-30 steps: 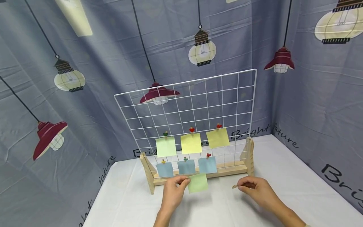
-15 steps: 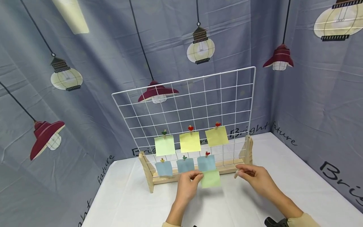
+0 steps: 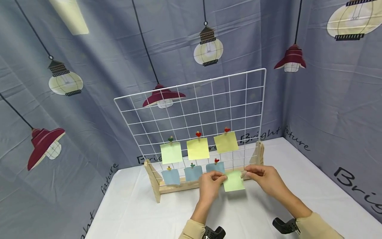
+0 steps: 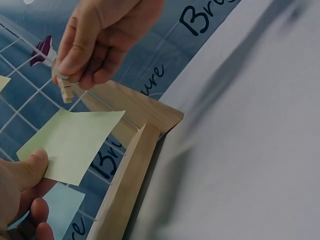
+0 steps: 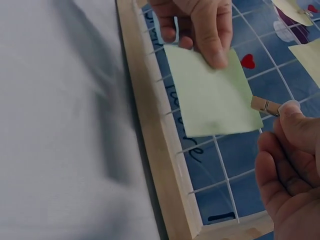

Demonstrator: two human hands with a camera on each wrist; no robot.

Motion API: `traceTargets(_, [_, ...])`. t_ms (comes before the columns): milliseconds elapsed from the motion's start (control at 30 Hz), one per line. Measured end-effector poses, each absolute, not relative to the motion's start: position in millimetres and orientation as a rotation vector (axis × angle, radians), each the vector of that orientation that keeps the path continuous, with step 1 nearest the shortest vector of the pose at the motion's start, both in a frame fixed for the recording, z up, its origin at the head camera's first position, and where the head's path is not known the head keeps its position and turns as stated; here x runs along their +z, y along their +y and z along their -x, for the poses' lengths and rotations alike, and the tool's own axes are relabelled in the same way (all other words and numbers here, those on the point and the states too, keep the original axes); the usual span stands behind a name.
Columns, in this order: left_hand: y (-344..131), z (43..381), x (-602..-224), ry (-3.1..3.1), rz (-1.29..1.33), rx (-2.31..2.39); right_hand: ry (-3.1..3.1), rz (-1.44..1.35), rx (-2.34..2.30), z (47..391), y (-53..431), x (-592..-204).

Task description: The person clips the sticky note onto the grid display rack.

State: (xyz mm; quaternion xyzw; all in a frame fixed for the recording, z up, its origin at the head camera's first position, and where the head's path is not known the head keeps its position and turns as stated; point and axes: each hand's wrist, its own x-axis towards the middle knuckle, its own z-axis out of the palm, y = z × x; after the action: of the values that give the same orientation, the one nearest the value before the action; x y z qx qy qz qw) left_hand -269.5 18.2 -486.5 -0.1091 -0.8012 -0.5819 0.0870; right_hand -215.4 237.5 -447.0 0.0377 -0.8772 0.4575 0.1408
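My left hand [image 3: 209, 186] pinches a pale green sticky note [image 3: 234, 181] by its left edge, in front of the lower right of a white wire grid [image 3: 212, 95]. At the note's upper right, my right hand [image 3: 267, 179] pinches a small wooden clothespin [image 5: 265, 106] between thumb and fingers. In the right wrist view the clothespin's tip is right at the note's edge. The left wrist view shows the note [image 4: 75, 145] held flat, with the clothespin [image 4: 65, 91] just above it. Beside the left hand hangs a blue note [image 3: 215, 167], partly hidden by it.
The grid stands in a wooden base [image 3: 179, 188] on a white-covered table [image 3: 125, 212]. Clipped above are a light green note [image 3: 171, 152] and yellow notes [image 3: 198, 148] [image 3: 226, 142]; more blue notes [image 3: 170, 177] [image 3: 193, 173] hang below. A lamp-printed curtain [image 3: 98, 109] surrounds the table.
The left hand has carried the green note rightward and slightly up, toward the grid's lower right. The right hand has raised the clothespin to the note's upper corner.
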Motion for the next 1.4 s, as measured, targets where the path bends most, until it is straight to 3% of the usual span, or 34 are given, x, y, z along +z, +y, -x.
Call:
traceTargets(533, [60.4,285.8,-477.8,-2.320,0.279,-1.548,-2.498,-0.002,1.143,240.3,236.6,-429.0])
traceTargets(967, [72.6,288.9,-475.9,-2.356,0.101,-1.526,-2.440,-0.031,1.057,250.1,229.6,-423.1])
traceTargets(1400, [76.7,289.3,-474.4,-2.323,0.114,-1.497,-2.416,-0.144,0.868,265.7,227.6,-429.2])
